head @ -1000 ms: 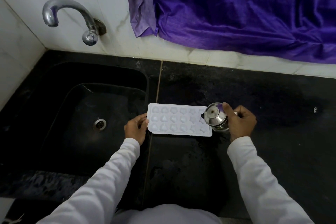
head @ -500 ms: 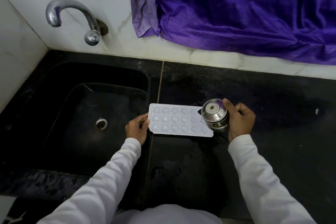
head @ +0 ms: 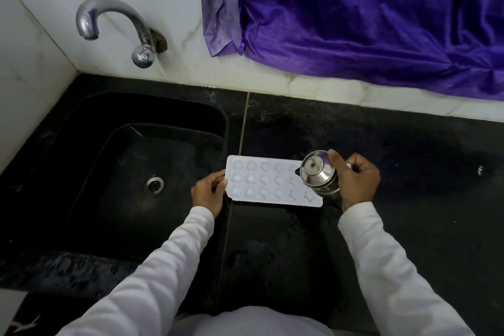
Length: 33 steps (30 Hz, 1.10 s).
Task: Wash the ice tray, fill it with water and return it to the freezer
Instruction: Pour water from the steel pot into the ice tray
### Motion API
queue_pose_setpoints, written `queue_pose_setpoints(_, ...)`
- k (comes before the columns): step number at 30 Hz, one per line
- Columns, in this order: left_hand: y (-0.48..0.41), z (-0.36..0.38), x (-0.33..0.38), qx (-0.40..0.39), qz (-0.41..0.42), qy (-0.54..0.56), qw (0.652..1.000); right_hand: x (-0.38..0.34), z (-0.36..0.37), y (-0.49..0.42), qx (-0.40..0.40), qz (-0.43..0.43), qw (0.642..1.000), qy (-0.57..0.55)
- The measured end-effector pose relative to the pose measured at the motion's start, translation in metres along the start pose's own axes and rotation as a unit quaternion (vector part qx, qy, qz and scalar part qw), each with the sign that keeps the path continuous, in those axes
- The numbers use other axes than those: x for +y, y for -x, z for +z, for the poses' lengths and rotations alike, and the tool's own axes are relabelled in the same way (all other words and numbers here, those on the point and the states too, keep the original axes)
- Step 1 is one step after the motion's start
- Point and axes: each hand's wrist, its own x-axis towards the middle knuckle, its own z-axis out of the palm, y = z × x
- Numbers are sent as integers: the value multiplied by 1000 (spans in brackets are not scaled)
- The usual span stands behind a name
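Observation:
A white ice tray (head: 268, 180) with heart- and star-shaped moulds lies flat on the black counter (head: 409, 185), just right of the sink. My left hand (head: 208, 192) grips the tray's left end. My right hand (head: 356, 180) holds a small steel pot (head: 319, 173), tipped sideways over the tray's right end with its base facing me. The pot hides the tray's upper right corner. I cannot make out a stream of water.
A black sink (head: 81, 172) with a round drain (head: 154, 185) sits to the left. A chrome tap (head: 117, 27) comes out of the white tiled wall above it. A purple cloth (head: 368, 16) hangs over the wall behind the counter.
The steel pot has tilted a little further and risen slightly over the tray's right end. My left hand and the tray stay where they were.

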Motion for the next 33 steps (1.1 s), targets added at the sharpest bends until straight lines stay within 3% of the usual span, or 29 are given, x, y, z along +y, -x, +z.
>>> queue_pose_setpoints(23, 1, -1, 0, -6, 7, -6, 1000, -7, 6, 1, -16, -19, 1000, -3)
queue_pose_setpoints(33, 2, -1, 1, -4, 2, -3, 1000, -15, 14, 2, -17, 52, 994, -91)
